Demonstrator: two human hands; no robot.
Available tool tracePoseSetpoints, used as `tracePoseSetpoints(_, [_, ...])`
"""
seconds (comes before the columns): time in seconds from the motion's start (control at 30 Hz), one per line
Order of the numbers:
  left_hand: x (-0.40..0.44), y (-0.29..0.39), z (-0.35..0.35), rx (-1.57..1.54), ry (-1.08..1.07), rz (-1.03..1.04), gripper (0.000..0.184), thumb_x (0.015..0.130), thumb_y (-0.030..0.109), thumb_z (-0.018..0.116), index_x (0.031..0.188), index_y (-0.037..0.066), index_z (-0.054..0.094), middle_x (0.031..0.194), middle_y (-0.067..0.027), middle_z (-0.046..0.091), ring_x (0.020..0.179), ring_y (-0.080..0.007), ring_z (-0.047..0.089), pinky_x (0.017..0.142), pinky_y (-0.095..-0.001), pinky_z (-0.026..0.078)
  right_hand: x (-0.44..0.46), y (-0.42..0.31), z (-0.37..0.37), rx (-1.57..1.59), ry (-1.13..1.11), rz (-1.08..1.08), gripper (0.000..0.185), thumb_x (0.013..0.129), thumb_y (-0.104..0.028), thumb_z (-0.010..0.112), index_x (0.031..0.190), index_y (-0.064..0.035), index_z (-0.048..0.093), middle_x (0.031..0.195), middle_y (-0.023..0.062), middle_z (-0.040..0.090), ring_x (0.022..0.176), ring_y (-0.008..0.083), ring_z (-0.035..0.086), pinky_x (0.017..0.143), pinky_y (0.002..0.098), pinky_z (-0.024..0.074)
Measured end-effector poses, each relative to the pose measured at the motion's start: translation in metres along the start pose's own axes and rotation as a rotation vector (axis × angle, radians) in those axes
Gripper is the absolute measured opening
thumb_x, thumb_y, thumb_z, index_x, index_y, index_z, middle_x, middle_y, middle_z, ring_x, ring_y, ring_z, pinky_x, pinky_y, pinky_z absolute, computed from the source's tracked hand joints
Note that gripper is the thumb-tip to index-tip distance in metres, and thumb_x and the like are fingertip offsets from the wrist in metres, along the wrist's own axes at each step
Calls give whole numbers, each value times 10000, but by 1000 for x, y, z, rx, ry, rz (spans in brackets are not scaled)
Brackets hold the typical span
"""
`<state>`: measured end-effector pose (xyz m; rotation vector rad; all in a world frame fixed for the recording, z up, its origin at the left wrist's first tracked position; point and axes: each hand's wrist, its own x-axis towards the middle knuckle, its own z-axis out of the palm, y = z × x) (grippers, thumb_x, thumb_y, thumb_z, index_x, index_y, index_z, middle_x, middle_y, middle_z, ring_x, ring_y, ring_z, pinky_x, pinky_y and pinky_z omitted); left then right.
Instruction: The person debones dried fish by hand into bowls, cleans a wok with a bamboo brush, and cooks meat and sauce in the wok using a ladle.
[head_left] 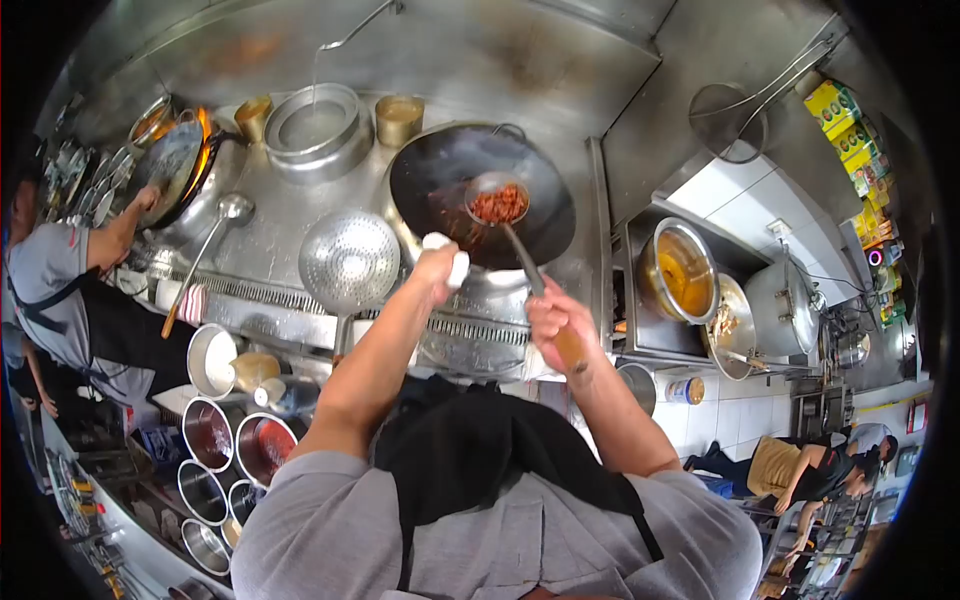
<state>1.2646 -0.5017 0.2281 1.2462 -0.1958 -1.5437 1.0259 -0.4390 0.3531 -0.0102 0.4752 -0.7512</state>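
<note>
A large dark wok [545, 185] sits on the range in front of me. At its near rim my left hand [434, 276] is closed round a folded white cloth [459, 270]; whether a wok handle lies under the cloth is hidden. My right hand [560, 325] grips a ladle [524, 256] by its wooden-ended handle. The ladle's bowl is over the wok, filled with small reddish-brown pieces of food [498, 204]. More reddish bits and sauce show on the wok's left inner side.
A perforated strainer [350, 262] lies left of the wok, with a second ladle [212, 250] farther left. Several sauce pots [208, 432] stand at lower left. A metal bowl of yellow liquid [682, 270] is at right. A co-worker [75, 265] handles a flaming wok at left.
</note>
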Motion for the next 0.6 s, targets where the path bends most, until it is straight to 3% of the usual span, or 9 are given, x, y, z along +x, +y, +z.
tracePoseSetpoints(0.1, [-29,0,-8,168,25,83,83,858,111,572,877,31,588,724,-64,600,576,-201,586,489,-374,461,-18,-9,15,-109,73,-3,326,985,-68,471,1278,-212,477,821,68,472,518,49,436,470,208,379])
tracePoseSetpoints(0.17, [-41,12,-22,566,74,347,385,814,165,617,1061,-113,518,878,-212,653,695,-320,655,620,-448,517,-19,-14,14,-146,98,58,568,970,-56,483,1444,-298,285,809,68,479,527,73,432,490,226,361])
tracePoseSetpoints(0.23, [-38,-11,-33,873,187,569,570,789,200,645,1181,-90,348,1017,-365,611,983,-509,610,880,-518,471,-25,-8,27,-175,169,49,613,972,-59,481,1472,-324,244,807,60,474,527,69,431,489,227,356])
tracePoseSetpoints(0.3, [-89,-8,-13,913,214,575,561,786,183,648,1187,-48,331,1028,-368,606,994,-524,594,876,-542,464,-33,-7,48,-60,45,87,612,977,-62,474,1477,-347,265,795,48,462,513,67,419,477,231,344])
tracePoseSetpoints(0.37, [-91,-10,-2,952,267,571,553,781,160,651,1212,-16,352,1035,-362,605,1001,-530,584,873,-552,461,-46,-11,66,-66,-15,40,569,992,-67,441,1492,-292,292,821,52,457,498,56,423,455,230,369])
tracePoseSetpoints(0.43, [-71,-3,5,885,287,561,501,770,143,653,1176,-36,419,1005,-310,631,950,-481,627,842,-506,490,-56,-22,72,179,-357,32,527,1004,-81,414,1502,-214,304,870,70,457,493,44,445,437,227,410])
tracePoseSetpoints(0.47, [-45,-7,3,593,163,594,409,777,119,635,1130,-29,491,960,-232,652,886,-378,661,804,-441,515,-57,-27,74,210,-466,18,554,1013,-99,389,1534,-173,218,915,87,453,510,33,485,447,218,467])
tracePoseSetpoints(0.5, [-46,9,9,446,27,433,333,805,102,603,1113,-1,528,927,-158,651,844,-261,656,770,-385,521,-59,-31,71,212,-461,18,554,1013,-99,389,1534,-173,218,915,87,453,510,33,485,447,218,467])
tracePoseSetpoints(0.6, [-16,13,4,256,25,118,337,834,110,596,1159,41,537,963,-157,660,855,-265,665,764,-401,526,-49,-52,64,178,-568,17,587,1011,-103,395,1546,-219,183,894,80,449,508,42,509,464,225,508])
